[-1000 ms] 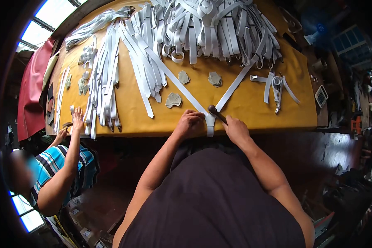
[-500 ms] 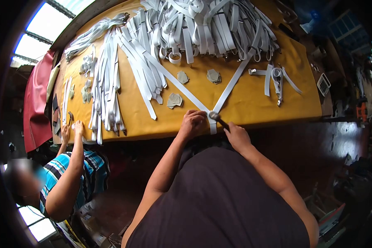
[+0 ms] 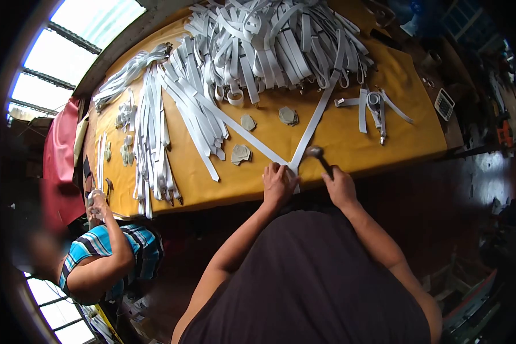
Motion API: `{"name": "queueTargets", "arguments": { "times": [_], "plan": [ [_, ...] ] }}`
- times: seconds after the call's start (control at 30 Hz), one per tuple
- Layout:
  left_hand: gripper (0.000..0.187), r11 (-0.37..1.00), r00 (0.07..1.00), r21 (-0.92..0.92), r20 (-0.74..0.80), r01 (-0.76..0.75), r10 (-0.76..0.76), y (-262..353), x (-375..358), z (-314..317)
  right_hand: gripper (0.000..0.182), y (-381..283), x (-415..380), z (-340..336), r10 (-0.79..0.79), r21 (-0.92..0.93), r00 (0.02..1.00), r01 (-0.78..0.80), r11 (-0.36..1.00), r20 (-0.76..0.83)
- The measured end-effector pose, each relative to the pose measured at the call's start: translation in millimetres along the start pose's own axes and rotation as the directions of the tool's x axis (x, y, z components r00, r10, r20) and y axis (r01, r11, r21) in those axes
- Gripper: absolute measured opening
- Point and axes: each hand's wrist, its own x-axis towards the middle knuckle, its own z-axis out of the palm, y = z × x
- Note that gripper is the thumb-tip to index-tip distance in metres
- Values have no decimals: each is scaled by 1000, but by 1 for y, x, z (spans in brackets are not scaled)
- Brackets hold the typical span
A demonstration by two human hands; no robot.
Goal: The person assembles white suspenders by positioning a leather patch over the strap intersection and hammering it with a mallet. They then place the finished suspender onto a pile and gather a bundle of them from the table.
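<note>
White elastic suspenders (image 3: 313, 129) lie on the yellow-covered table, two straps meeting in a Y near its front edge. At that join, my left hand (image 3: 279, 182) has its fingers bent over the straps, holding them; the hand covers part of the join. A hammer (image 3: 327, 167) is gripped by its dark handle in my right hand (image 3: 340, 187). Its metal head is just right of the join, apart from the straps. Beyond my left hand lie small piles of pale, angular patches (image 3: 241, 153).
A big heap of white straps (image 3: 269, 51) covers the table's far side, with more bundles (image 3: 151, 132) at left. Suspenders with clips (image 3: 375, 112) and a calculator (image 3: 444, 105) are at right. A co-worker in a striped shirt (image 3: 117, 252) handles something at the left corner.
My right hand has drawn the hammer rightward, off the join. My left hand has shifted right, over the join. The co-worker's hands have come together nearer the body.
</note>
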Motion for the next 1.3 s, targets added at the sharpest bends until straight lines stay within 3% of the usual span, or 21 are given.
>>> {"name": "queueTargets", "arguments": {
  "times": [0.03,0.13,0.17,0.23,0.27,0.33,0.4,0.43,0.47,0.53,0.57,0.67,0.73,0.77,0.83,0.9,1.1,1.17,1.23,1.3],
  "plan": [
    [37,995,998,87,40,44,-48,11,6,-4,28,11,4,-3,56,-4,998,-56,998,-33],
    [49,975,986,211,128,76,-105,14,12,-2,27,28,22,-17,-19,-157,964,-24,987,-267],
    [47,977,983,197,151,78,-109,11,15,0,27,34,29,-21,-21,-155,962,-22,988,-274],
    [44,980,981,185,167,71,-103,3,21,5,30,47,42,-25,-26,-331,961,-69,941,-274],
    [39,987,989,153,126,53,-72,-2,18,6,30,57,44,-23,-30,-328,960,-66,942,-279],
    [34,992,997,122,70,27,-36,-11,17,3,37,70,53,-19,-58,-497,972,-64,865,-227],
    [25,908,972,-347,86,237,-220,-20,15,-5,43,77,54,-16,-63,-506,982,-36,862,-177],
    [22,784,920,-483,173,390,-351,-15,16,-18,44,72,51,-17,-88,-536,974,-38,844,-208],
    [22,782,919,-485,158,391,-362,-24,11,-15,45,67,47,-16,-116,-564,965,-39,825,-235],
    [20,502,915,-801,136,327,-379,-47,4,-2,44,53,45,-16,-188,-521,947,26,853,-262],
    [18,360,877,-853,203,377,-436,-29,6,-19,43,42,41,-14,-197,-398,945,81,914,-261],
    [17,277,812,-835,297,476,-503,-25,10,-30,37,8,29,3,-270,3,950,274,962,-157],
    [17,239,791,-835,320,496,-522,-21,11,-30,39,-24,22,11,-215,335,951,132,933,224],
    [18,191,782,-845,344,499,-520,-21,12,-30,41,-33,20,23,-231,399,920,91,912,317],
    [19,142,778,-856,367,497,-510,-22,14,-27,43,-54,18,39,-198,467,922,21,884,332],
    [18,3,783,-889,401,457,-476,-28,16,-24,45,-62,21,44,-167,531,922,-48,846,350],
    [17,-6,805,-882,433,471,-405,-9,20,-42,35,-55,36,55,-148,649,942,-89,756,302],
    [18,3,814,-880,439,476,-380,0,21,-49,20,-57,38,57,-3,761,946,-258,595,323],
    [20,16,823,-878,443,479,-355,11,25,-59,17,-60,38,52,-19,717,956,-207,665,293],
    [23,230,858,-853,377,469,-349,24,32,-68,16,-66,38,47,-37,664,961,-161,731,273]
  ]
}}
